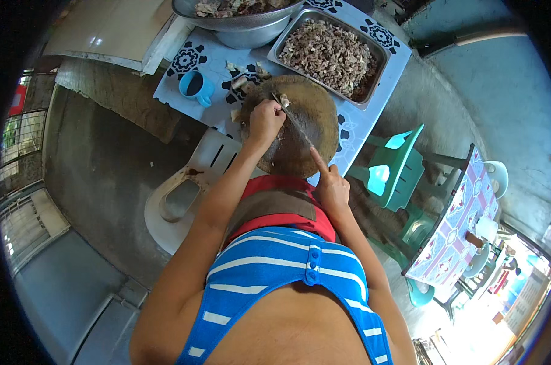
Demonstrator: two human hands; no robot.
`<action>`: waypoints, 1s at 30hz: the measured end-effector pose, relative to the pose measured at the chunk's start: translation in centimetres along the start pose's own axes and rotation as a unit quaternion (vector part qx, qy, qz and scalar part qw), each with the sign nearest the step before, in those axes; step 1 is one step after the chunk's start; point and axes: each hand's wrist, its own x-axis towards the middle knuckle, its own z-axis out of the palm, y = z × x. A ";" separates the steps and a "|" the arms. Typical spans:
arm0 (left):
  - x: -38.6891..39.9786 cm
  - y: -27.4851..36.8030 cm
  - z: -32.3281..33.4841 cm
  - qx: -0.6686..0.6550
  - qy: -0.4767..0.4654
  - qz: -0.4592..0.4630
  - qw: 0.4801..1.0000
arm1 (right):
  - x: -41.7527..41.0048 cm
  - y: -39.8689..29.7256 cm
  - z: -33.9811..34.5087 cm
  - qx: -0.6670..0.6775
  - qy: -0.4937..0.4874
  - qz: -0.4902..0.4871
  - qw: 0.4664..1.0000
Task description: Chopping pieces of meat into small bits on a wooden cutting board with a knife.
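A round wooden chopping board lies at the front of the table. My right hand grips a knife by its handle, which the hand hides, with the index finger stretched along the blade. The blade slants across the board, its tip to the far left. Beside the blade, near the tip, my left hand is over the board with its fingers curled. Whether it pinches anything is hidden. A small pale piece of food, perhaps meat, sits just past the blade.
A steel tray of chopped meat stands behind the board. Farther left are a metal colander with larger pieces, a metal basin and a blue mug. A white plastic chair and a green chair flank the table.
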 end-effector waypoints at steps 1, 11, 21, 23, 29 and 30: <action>0.0 0.0 -0.1 0.000 0.003 -0.001 1.000 | 0.9 -0.9 -0.6 -0.001 0.000 -0.003 1.000; 2.3 1.5 -2.8 0.042 -0.142 -0.079 0.986 | 3.5 -0.4 -0.2 0.017 0.022 -0.036 0.999; 8.3 1.0 -10.2 0.098 -0.085 -0.027 0.991 | 1.9 2.9 -1.3 0.060 -0.076 0.014 0.995; 9.4 -0.5 -10.1 0.150 -0.073 -0.038 0.985 | 1.9 3.5 -2.2 0.079 -0.074 -0.002 0.994; 11.5 -4.5 -8.1 0.333 -0.192 0.046 0.922 | 2.0 3.2 -6.8 0.216 -0.166 0.008 0.962; 11.8 -4.3 -8.0 0.296 -0.160 0.060 0.940 | 2.0 3.8 -6.5 0.223 -0.184 0.022 0.957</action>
